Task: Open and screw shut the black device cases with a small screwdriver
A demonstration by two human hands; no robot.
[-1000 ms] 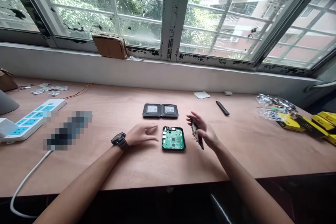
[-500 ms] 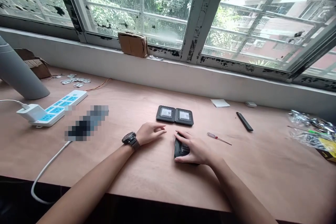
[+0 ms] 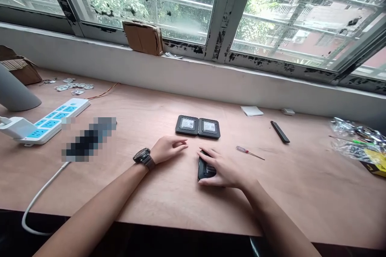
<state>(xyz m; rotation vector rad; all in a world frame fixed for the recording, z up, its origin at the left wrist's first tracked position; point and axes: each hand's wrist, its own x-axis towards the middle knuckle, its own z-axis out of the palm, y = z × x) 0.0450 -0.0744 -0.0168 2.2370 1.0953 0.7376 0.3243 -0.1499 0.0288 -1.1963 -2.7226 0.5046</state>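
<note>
My right hand (image 3: pixel 222 167) lies over a flat black electronics case (image 3: pixel 205 170), its fingers and thumb gripping the edges, and hides most of it. My left hand (image 3: pixel 167 148) rests open on the plywood table (image 3: pixel 150 192), touching nothing else, with a black wristwatch (image 3: pixel 142 157) on that wrist. Just beyond my fingertips lie two joined black square cases with white labels (image 3: pixel 197 127). A small screwdriver with a red handle (image 3: pixel 249 152) lies to the right of my right hand.
A blue-and-white power strip (image 3: pixel 51 121) and a pixelated blurred object (image 3: pixel 89 139) lie at left. A black bar (image 3: pixel 280 131), a white pad (image 3: pixel 251 111) and a plastic bag of metal parts (image 3: pixel 356 140) lie at right. A window sill runs along the back.
The green circuit board is now covered by the black case under my right hand, which has come down onto it. My left hand has barely moved, and the view has shifted slightly.
</note>
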